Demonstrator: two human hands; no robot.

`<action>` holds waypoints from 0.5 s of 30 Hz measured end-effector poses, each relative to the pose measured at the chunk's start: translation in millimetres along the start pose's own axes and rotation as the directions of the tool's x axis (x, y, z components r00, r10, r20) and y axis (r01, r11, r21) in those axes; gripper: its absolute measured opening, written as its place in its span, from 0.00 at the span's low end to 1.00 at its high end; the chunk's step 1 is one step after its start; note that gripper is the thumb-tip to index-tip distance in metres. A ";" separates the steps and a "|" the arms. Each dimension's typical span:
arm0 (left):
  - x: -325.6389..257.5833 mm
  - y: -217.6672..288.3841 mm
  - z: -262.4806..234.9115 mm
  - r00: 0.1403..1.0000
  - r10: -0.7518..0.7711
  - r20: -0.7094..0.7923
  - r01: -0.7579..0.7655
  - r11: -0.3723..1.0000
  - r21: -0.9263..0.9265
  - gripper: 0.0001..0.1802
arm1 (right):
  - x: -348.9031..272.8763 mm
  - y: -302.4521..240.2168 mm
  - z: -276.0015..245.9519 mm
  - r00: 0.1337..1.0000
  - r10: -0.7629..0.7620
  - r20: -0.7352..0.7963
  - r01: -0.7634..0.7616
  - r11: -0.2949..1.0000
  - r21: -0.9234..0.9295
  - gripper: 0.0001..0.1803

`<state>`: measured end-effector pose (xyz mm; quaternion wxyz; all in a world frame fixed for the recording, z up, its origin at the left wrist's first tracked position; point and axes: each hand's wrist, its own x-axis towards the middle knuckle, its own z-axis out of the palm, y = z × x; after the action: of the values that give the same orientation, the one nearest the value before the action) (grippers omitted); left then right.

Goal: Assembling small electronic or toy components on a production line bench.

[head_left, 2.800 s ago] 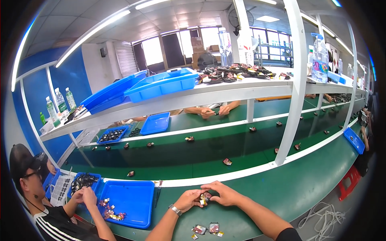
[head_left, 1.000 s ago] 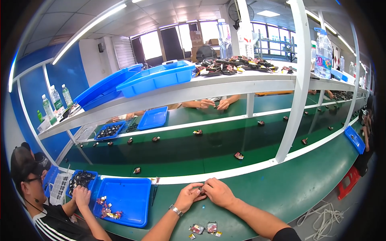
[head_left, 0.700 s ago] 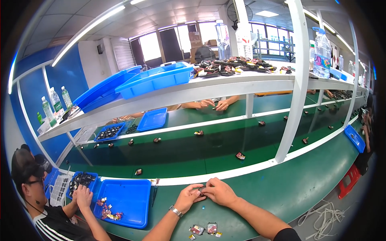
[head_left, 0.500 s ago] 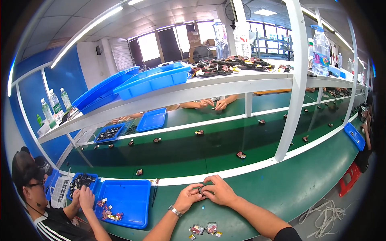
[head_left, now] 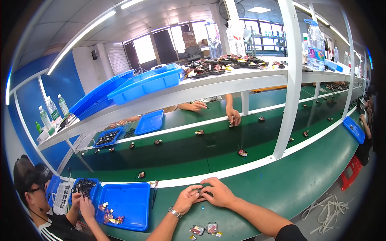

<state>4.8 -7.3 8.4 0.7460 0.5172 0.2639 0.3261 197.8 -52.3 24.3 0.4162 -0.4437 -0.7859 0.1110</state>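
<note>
My left hand [head_left: 187, 200], with a metal watch on its wrist, and my right hand [head_left: 219, 193] meet over the green worktable. Their fingers close around a small dark part [head_left: 200, 192], mostly covered by the fingertips. Below them on the table lie two open electronic assemblies, a left one [head_left: 197, 230] and a right one [head_left: 212, 228], with pinkish-red parts inside. Small yellow-and-silver pieces [head_left: 219, 233] lie beside them. A tiny blue bit [head_left: 202, 208] sits just below my hands. Left of my left arm are a blue tray [head_left: 138, 193] holding several small red-and-white parts and dark tweezers [head_left: 154, 197].
Beyond a white rail [head_left: 225, 173] runs a green conveyor belt [head_left: 181, 162] with spaced-out small assemblies [head_left: 242, 152]. A white post [head_left: 287, 92] and a loaded shelf [head_left: 209, 82] stand ahead. A co-worker [head_left: 38, 201] sits at left; a co-worker's hand [head_left: 233, 116] reaches over the belt opposite.
Across the belt, a co-worker's hands have parted, one now reaching down to the belt. The left co-worker's hands have lowered slightly. My hands stay together around the dark part, fingers shifted a little.
</note>
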 end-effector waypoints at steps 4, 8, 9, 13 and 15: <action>0.6 1.8 -0.3 0.999 -0.034 -0.027 0.035 0.999 0.024 0.17 | -1.3 -0.5 9.0 0.999 0.002 -0.046 -0.002 1.000 -0.003 0.06; 1.3 -1.4 -3.7 1.000 -0.002 -0.013 0.001 0.999 -0.037 0.17 | -4.0 1.2 15.4 0.992 0.073 -0.104 -0.066 0.995 0.070 0.07; 0.9 -2.0 -4.4 1.000 0.009 -0.007 -0.010 0.998 -0.054 0.16 | -4.3 0.2 16.4 0.992 0.075 -0.105 -0.068 0.995 0.072 0.07; 1.1 -4.2 -8.6 1.000 0.000 -0.016 -0.001 0.998 -0.055 0.16 | -6.4 3.4 21.3 0.986 0.127 -0.108 -0.107 0.978 0.177 0.08; 1.9 -3.4 -8.1 1.000 -0.015 -0.014 0.014 0.998 -0.068 0.16 | -7.7 6.5 23.6 0.985 0.132 -0.113 -0.110 0.977 0.181 0.08</action>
<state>0.8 -1.8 2.5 0.7636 0.4871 0.2618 0.3332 185.9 -50.0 1.7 0.4941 -0.4587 -0.7171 0.1768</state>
